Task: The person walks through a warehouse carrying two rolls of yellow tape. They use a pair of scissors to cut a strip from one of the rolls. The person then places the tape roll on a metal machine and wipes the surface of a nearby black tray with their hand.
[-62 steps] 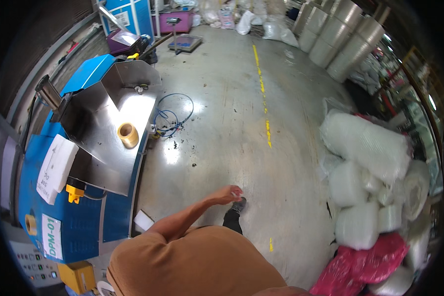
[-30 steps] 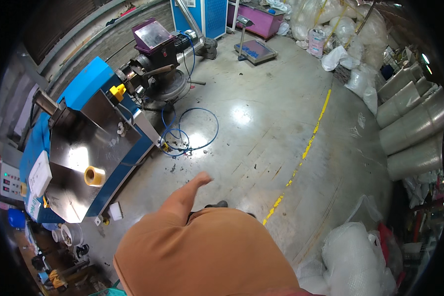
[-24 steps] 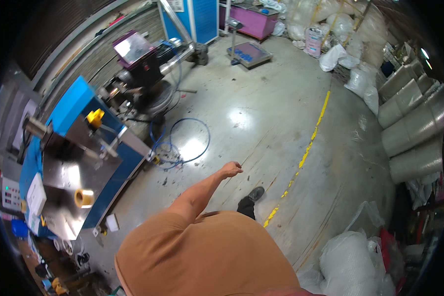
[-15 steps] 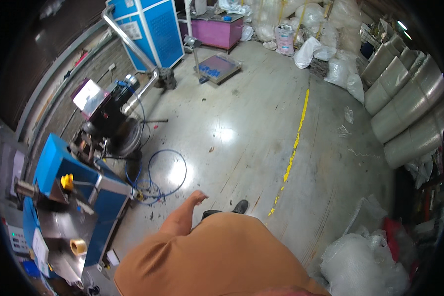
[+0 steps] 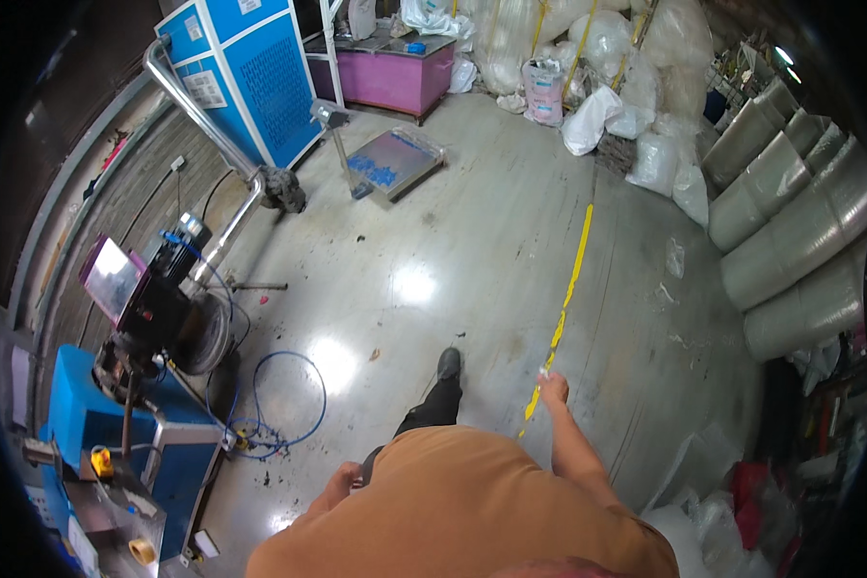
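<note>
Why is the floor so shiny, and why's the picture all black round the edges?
Head view: bright light, probably from above, bounces off the floor in white patches; head view: the fisheye lens leaves a dark rim and bends edges near it.

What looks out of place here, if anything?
A blue hose lies in loose loops on the floor beside the blue machine, a likely trip hazard, with dark debris scattered near it. The yellow floor line is worn and broken. The platform scale has uneven blue patches; residue or wear, can't tell.
</note>
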Action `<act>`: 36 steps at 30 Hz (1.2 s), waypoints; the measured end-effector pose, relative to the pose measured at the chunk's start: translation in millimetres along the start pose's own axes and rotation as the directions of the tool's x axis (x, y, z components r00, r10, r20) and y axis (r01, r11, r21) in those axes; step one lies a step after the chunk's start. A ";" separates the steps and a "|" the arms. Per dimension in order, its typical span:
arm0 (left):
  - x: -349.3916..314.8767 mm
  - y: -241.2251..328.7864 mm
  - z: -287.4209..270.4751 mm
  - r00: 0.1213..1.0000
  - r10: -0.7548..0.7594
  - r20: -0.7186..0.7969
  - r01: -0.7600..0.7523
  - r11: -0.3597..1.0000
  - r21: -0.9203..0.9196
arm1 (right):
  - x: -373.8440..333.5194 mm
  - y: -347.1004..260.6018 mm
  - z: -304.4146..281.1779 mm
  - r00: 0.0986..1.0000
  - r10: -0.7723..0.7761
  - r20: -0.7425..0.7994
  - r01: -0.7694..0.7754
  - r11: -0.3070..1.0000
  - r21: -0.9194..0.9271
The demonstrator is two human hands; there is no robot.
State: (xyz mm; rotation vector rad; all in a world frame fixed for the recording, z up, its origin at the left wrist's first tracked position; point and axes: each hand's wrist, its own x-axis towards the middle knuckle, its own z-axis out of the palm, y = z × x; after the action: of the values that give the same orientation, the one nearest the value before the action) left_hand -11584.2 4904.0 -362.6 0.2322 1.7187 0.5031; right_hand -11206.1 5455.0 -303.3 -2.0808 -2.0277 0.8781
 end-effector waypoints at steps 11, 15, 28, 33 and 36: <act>275.1 444.8 -98.2 0.919 0.177 -0.351 -0.155 0.984 0.089 | 92.1 29.7 -26.0 0.938 0.324 0.122 -0.329 0.944 0.016; 261.8 715.3 -57.4 0.919 0.374 -0.127 -0.385 0.921 -0.069 | 121.7 35.8 -24.8 0.902 0.428 0.062 -0.412 0.894 -0.175; 419.5 866.9 -50.6 0.989 -0.122 -0.084 0.122 0.992 0.003 | 456.6 -2.1 -53.7 0.879 0.456 0.141 -0.406 0.869 -0.284; 408.5 918.8 -60.0 0.977 -0.164 -0.135 0.142 0.978 -0.154 | 657.2 -122.5 -133.6 0.925 0.381 0.009 -0.366 0.894 -0.259; 447.3 926.7 -55.3 0.980 -0.185 -0.072 0.177 0.979 -0.104 | 766.2 -193.2 -156.1 0.945 0.327 -0.005 -0.325 0.939 -0.108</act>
State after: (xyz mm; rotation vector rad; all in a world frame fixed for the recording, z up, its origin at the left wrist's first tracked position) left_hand -11844.1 5900.7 -330.5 -0.0161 1.7697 0.4648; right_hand -11347.5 6247.3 -334.3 -2.5268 -1.7992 0.8423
